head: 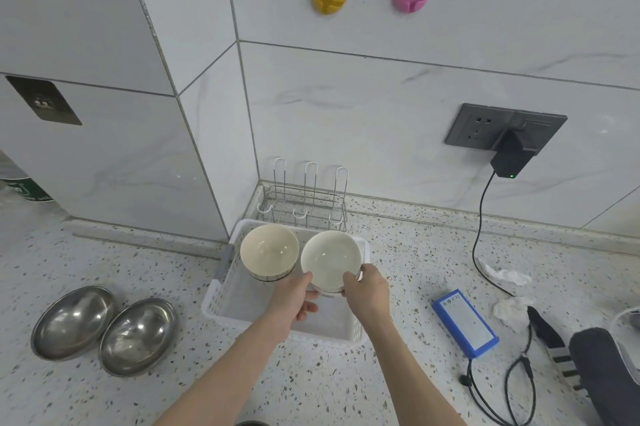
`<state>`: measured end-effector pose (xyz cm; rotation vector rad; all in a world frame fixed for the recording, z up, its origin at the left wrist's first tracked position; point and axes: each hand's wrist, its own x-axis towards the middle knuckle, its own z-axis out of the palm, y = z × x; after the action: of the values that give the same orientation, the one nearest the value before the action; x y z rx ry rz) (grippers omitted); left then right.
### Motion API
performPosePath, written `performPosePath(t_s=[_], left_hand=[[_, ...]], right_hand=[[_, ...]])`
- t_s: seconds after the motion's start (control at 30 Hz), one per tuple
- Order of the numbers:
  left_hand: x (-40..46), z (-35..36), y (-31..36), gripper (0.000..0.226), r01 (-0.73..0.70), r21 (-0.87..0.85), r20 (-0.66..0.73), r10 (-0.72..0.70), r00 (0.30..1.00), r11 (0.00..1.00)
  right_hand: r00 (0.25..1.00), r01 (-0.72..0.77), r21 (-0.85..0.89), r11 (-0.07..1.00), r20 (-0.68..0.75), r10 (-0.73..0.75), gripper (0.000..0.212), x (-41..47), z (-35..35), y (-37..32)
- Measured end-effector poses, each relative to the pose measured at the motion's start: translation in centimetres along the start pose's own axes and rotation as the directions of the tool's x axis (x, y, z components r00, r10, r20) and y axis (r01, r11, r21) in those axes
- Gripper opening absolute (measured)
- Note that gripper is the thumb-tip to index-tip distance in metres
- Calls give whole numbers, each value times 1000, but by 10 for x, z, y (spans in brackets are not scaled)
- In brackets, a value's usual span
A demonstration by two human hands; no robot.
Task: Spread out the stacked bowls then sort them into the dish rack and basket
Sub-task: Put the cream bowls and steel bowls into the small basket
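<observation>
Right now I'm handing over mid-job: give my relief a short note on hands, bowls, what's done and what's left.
Left hand and right hand: both grip the white bowl, held over the white basket.
Cream bowl sits at the basket's far left end.
Two steel bowls lie side by side on the counter, left of the basket.
Wire dish rack behind the basket holds nothing.
Done: bowls unstacked, cream bowl in the basket.
Left: set the white bowl down; probably the steel bowls go in the rack.
</observation>
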<state>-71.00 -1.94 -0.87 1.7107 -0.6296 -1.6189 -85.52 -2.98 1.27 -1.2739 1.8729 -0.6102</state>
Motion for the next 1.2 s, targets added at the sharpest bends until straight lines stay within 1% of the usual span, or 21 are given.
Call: performPosePath(t_s=[0.1,0.17,0.3,0.43,0.57,0.63,0.77,0.93,1.07,1.2], left_hand=[[-1,0,-1,23,-12,0,2,12,1000,1000],[-1,0,0,24,-10,-1,1,10,1000,1000],[-5,0,2,26,-14,31,22,14,1000,999],[-14,-5,5,31,-33,51,56,30,998,998],[-37,-21,8,21,-85,62,81,80,994,994],[-50,-39,6,20,-120,18,80,118,990,993],[-76,-89,0,19,-198,-47,-2,198,980,979],[-96,-159,-8,15,-220,-131,-159,199,967,967],[-105,-213,-19,12,-205,-211,-276,143,950,956],[-105,-265,-44,19,-154,-156,-324,96,941,976]], right_hand=[[1000,22,46,999,-22,-21,39,-4,1,1],[1000,12,69,998,-28,-10,43,-5,2,1],[1000,3,71,997,-26,-1,43,-8,4,0],[1000,-1,59,998,-25,2,40,-11,6,-1],[999,0,91,996,-52,5,43,-22,4,0],[996,26,114,993,-83,-16,46,-33,3,2],[991,64,173,983,-125,-42,46,-59,4,-3],[989,114,270,956,-117,-85,38,-95,23,-28],[991,131,282,950,-25,-129,32,-122,56,-48],[987,92,278,956,104,-125,30,-148,99,-62]])
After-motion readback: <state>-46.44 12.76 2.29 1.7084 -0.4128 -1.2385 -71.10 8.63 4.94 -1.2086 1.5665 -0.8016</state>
